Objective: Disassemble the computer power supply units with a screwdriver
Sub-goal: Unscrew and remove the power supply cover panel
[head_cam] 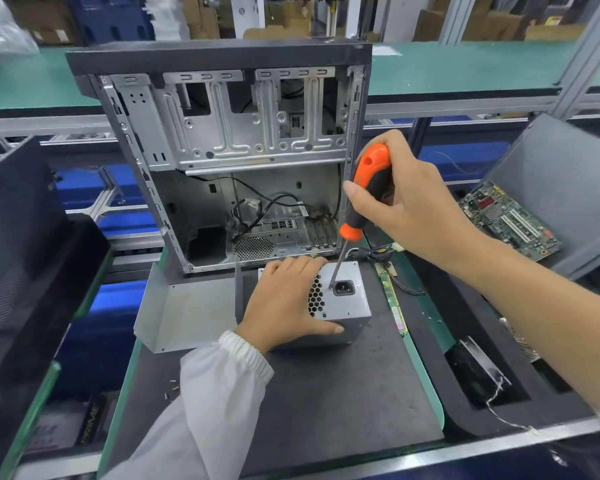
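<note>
Black cables inside open case

My one camera sits on my head, looking forward and steeply down, close over the dark-matted green table; beyond that table stands the open grey metal computer case, facing me.

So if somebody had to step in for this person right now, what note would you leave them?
Left hand presses flat on the power supply unit, steadying it on the black mat.
Right hand grips the orange screwdriver, tip on the unit's upper face beside the power socket.
The empty computer case stands behind.
Done: unit out of the case.
Left: remove its screws, open the housing.
</note>
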